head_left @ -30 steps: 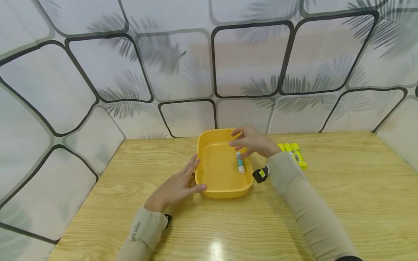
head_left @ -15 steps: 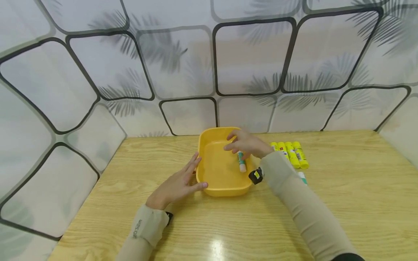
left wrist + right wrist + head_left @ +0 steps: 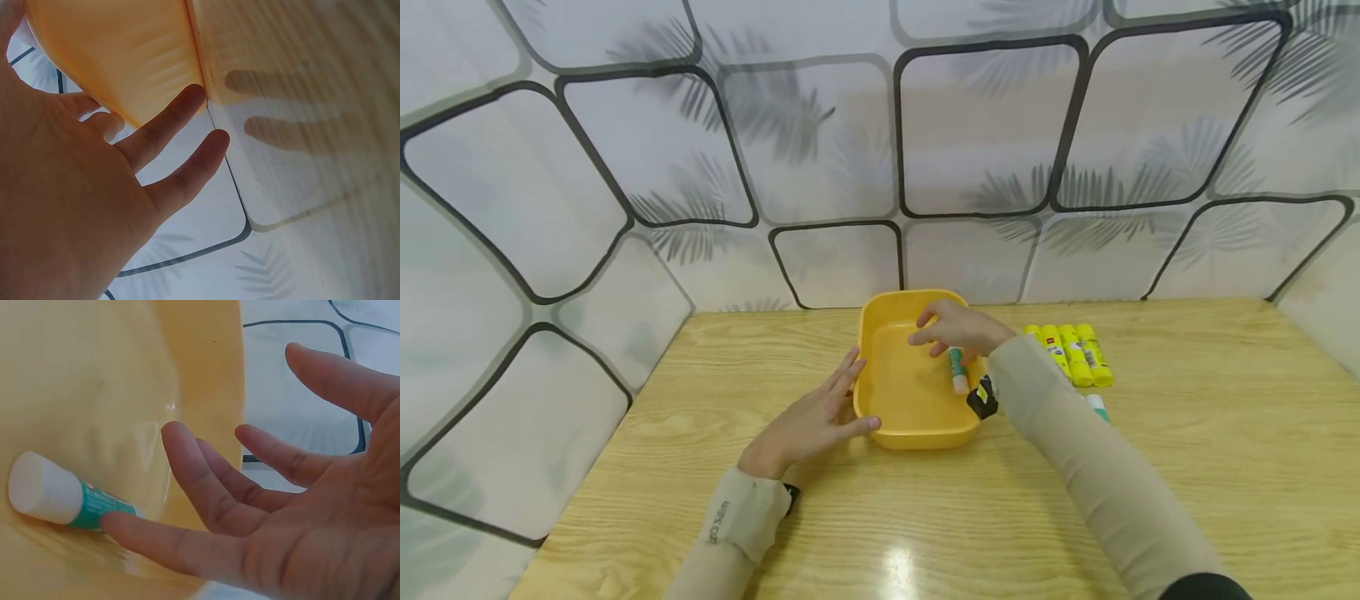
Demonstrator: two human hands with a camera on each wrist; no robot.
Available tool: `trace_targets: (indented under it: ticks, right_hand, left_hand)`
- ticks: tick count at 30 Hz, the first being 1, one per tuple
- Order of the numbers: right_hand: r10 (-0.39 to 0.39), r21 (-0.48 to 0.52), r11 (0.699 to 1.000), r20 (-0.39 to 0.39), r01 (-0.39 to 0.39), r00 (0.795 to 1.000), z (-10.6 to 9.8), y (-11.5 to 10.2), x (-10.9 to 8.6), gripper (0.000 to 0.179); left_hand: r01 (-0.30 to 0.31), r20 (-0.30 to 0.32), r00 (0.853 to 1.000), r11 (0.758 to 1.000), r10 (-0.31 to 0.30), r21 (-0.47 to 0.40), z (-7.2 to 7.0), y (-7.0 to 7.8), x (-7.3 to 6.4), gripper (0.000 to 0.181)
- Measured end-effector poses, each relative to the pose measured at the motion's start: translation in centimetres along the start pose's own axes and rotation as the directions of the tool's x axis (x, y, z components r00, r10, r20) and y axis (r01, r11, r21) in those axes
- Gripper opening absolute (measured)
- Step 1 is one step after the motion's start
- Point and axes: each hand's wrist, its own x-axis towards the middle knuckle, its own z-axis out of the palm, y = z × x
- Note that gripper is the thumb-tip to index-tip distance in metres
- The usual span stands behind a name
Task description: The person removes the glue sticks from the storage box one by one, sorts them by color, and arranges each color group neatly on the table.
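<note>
A yellow plastic tray stands on the table in the head view. Against its left wall lies my left hand, its fingers straight and spread along the side and the thumb at the near corner of the rim. Inside the tray, by the right wall, rests a green glue stick with a white cap. My right hand is over the tray's right side, fingers loosely spread. In the right wrist view one fingertip lies right at the glue stick's green label, with the other fingers and thumb held away from it.
Several yellow glue sticks lie side by side on the table, right of the tray. Nearer, a white-capped green stick shows partly behind the right sleeve. A patterned wall covering rises behind the wooden table.
My right hand and forearm have shifted left over the tray, uncovering more yellow glue sticks and the white-capped one on the table. My left hand stays at the tray's side.
</note>
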Motion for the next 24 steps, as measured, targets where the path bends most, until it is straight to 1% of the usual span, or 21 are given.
trace_targets:
  ticks: [4, 7, 12, 14, 19, 23, 24]
  right_hand:
    - [0.011, 0.051, 0.999, 0.013, -0.012, 1.000, 0.0, 0.0, 0.2, 0.051]
    - [-0.001, 0.073, 0.997, 0.019, -0.001, 1.000, -0.2, 0.0, 0.2, 0.052]
    - [-0.011, 0.108, 0.994, -0.006, 0.012, 1.000, -0.5, -0.4, 0.3, 0.053]
    - [0.009, 0.133, 0.991, -0.027, -0.005, 1.000, -0.5, -0.5, 0.4, 0.054]
    - [0.065, 0.146, 0.988, -0.071, -0.054, 0.995, -0.4, -0.4, 0.8, 0.059]
    - [0.097, 0.148, 0.985, -0.062, -0.086, 0.993, -0.2, -0.1, 1.1, 0.059]
    - [0.094, 0.153, 0.985, -0.056, -0.085, 0.994, -0.2, 0.0, 1.2, 0.059]
  left_hand:
    - [-0.011, -0.001, 1.000, 1.000, 0.011, 0.004, 0.0, 0.0, 0.0, 0.097]
    - [-0.021, -0.002, 1.000, 1.000, 0.021, 0.004, 0.1, 0.1, 0.1, 0.096]
    - [-0.016, -0.006, 1.000, 1.000, 0.016, 0.010, 0.1, 0.1, 0.0, 0.096]
    - [-0.012, -0.007, 1.000, 1.000, 0.012, 0.015, 0.1, 0.1, 0.0, 0.096]
    - [-0.008, -0.006, 1.000, 1.000, 0.008, 0.022, 0.1, 0.2, 0.0, 0.095]
    - [-0.009, -0.001, 1.000, 1.000, 0.009, 0.018, 0.1, 0.2, 0.1, 0.095]
    - [-0.008, 0.000, 1.000, 1.000, 0.008, 0.018, 0.1, 0.2, 0.1, 0.096]
